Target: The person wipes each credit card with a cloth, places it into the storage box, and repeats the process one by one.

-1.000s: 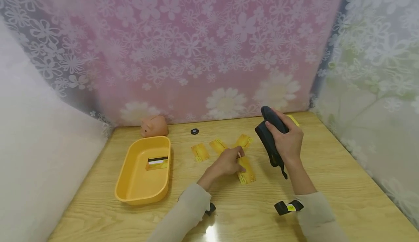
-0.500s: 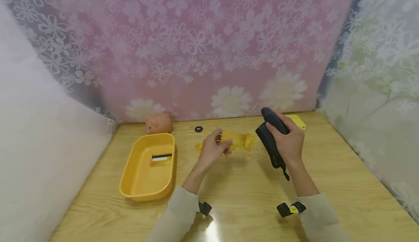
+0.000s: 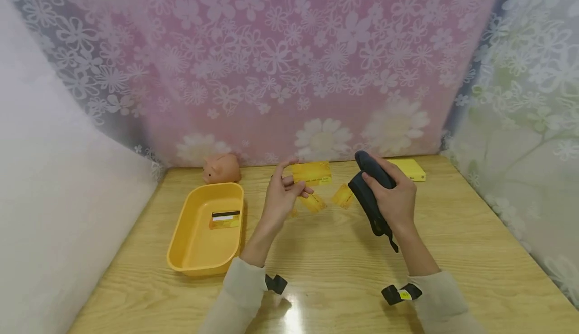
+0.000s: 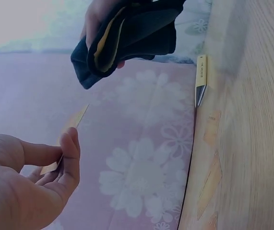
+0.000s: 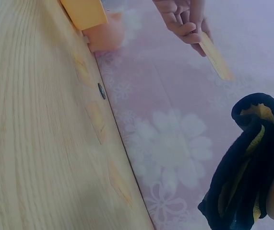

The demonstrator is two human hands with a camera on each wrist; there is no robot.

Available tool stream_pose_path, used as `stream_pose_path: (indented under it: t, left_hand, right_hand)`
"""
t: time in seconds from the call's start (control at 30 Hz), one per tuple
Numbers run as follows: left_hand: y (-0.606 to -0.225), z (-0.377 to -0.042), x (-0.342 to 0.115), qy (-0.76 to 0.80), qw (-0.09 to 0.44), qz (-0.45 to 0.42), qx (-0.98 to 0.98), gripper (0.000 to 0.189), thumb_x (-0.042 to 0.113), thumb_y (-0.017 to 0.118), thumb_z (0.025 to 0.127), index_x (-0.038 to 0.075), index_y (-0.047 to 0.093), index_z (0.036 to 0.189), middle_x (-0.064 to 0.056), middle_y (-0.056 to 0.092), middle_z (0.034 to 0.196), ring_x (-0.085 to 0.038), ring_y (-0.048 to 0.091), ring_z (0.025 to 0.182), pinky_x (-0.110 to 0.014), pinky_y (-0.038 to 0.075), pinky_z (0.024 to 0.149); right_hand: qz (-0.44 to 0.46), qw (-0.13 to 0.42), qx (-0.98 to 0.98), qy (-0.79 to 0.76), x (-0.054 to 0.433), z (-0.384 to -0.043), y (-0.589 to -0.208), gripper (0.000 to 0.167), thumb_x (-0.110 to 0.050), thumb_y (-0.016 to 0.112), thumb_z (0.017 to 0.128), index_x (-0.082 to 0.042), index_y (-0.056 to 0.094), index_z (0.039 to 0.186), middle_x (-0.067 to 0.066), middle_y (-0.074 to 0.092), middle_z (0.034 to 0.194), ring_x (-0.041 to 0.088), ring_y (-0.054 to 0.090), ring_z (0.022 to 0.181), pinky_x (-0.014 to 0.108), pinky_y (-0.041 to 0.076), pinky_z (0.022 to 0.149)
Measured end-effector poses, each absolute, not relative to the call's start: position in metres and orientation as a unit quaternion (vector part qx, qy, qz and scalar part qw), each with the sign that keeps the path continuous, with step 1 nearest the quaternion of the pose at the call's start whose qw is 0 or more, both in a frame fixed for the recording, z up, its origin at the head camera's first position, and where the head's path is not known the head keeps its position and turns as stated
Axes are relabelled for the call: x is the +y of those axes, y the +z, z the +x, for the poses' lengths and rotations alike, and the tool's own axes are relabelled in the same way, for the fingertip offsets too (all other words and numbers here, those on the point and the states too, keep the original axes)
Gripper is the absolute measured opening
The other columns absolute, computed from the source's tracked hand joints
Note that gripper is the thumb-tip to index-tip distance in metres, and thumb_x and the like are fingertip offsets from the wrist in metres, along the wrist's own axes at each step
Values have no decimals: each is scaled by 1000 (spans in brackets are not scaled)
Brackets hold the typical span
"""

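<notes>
My left hand (image 3: 279, 198) pinches a yellow bank card (image 3: 312, 173) between thumb and fingers, raised above the table with its printed face toward the head camera. To its right, my right hand (image 3: 400, 198) grips a dark fabric pouch (image 3: 370, 203) with a strap at its lower end. The right wrist view shows yellow lining (image 5: 254, 140) in the pouch's parted folds, which face the held card across a gap. Below the hands, a yellow card (image 3: 313, 203) and another yellow card (image 3: 342, 196) lie on the table. A third is mostly hidden by my left hand.
At left stands a yellow tray (image 3: 199, 246) holding a card (image 3: 224, 220) with a black stripe. Behind it sits a pink piggy bank (image 3: 221, 169). A yellow box (image 3: 410, 170) lies at the back right. A black chip (image 5: 101, 91) lies near the back wall.
My left hand has picked up the nearest card from the table and lifted it up and leftward, apart from the pouch. My right hand has stayed nearly still with the pouch.
</notes>
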State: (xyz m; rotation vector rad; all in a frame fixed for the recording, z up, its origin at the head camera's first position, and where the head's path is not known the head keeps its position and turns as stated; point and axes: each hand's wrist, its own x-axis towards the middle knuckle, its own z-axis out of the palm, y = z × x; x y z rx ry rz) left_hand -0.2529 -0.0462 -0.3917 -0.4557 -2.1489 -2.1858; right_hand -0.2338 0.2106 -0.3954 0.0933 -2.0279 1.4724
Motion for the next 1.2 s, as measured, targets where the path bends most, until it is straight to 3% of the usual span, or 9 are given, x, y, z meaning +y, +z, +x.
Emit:
stream_pose_path:
  t: [0.17, 0.37, 0.57, 0.63, 0.77, 0.9, 1.0, 1.2]
  left_hand:
    - [-393, -254, -48, -729, 55, -144, -667, 52, -2, 64, 101, 23, 53, 145, -18, 62, 78, -21, 74, 78, -35, 63, 75]
    - [-394, -254, -47, -738, 54, -173, -650, 58, -7, 59, 101, 20, 49, 152, -4, 40, 73, -30, 76, 93, -41, 63, 88]
    - [-396, -254, -42, -745, 27, -222, -628, 59, -6, 55, 103, 17, 44, 156, -2, 29, 73, -39, 74, 104, -44, 60, 96]
    - [-397, -253, -40, -746, 18, -223, -628, 60, -7, 55, 103, 19, 44, 156, -2, 30, 73, -41, 73, 105, -43, 60, 96]
    - [-400, -250, -37, -723, 21, -219, -655, 65, -9, 59, 101, 25, 47, 155, -10, 47, 76, -39, 73, 98, -39, 62, 90]
    - [-402, -249, -33, -680, 37, -230, -695, 67, -9, 60, 100, 29, 49, 154, -15, 73, 102, -30, 72, 97, -30, 58, 78]
    - [-403, -248, -31, -665, 45, -239, -707, 70, -15, 56, 100, 29, 49, 154, -15, 76, 113, -25, 74, 100, -25, 52, 70]
    - [-405, -247, -30, -654, 54, -248, -713, 72, -19, 52, 98, 28, 52, 152, -15, 77, 104, -22, 74, 97, -22, 46, 63]
  right_hand:
    - [42, 304, -770, 559, 207, -232, -396, 46, -18, 82, 92, -29, 72, 136, 1, 68, 137, 26, 65, 121, 11, 55, 81]
    - [57, 304, -772, 555, 200, -229, -395, 46, -16, 82, 92, -26, 72, 136, 1, 69, 136, 27, 66, 119, 12, 55, 82]
    - [107, 283, -765, 569, 182, -221, -389, 47, -13, 81, 93, -25, 71, 138, 1, 69, 134, 23, 67, 117, 16, 57, 84]
    - [129, 267, -760, 578, 174, -217, -388, 48, -12, 81, 93, -25, 70, 138, 1, 69, 134, 20, 66, 118, 18, 58, 85]
    - [165, 241, -756, 586, 159, -209, -390, 49, -10, 80, 93, -25, 70, 138, -1, 69, 133, 19, 66, 117, 21, 59, 85]
    - [196, 230, -755, 582, 148, -205, -395, 49, -7, 80, 92, -22, 70, 138, -1, 69, 134, 20, 65, 120, 23, 58, 90]
    - [215, 231, -756, 574, 142, -203, -397, 50, -6, 81, 91, -20, 70, 138, 0, 69, 136, 21, 65, 123, 23, 56, 94]
    - [221, 246, -755, 566, 135, -201, -397, 50, -4, 81, 90, -19, 71, 137, 0, 68, 137, 21, 64, 126, 22, 54, 98]
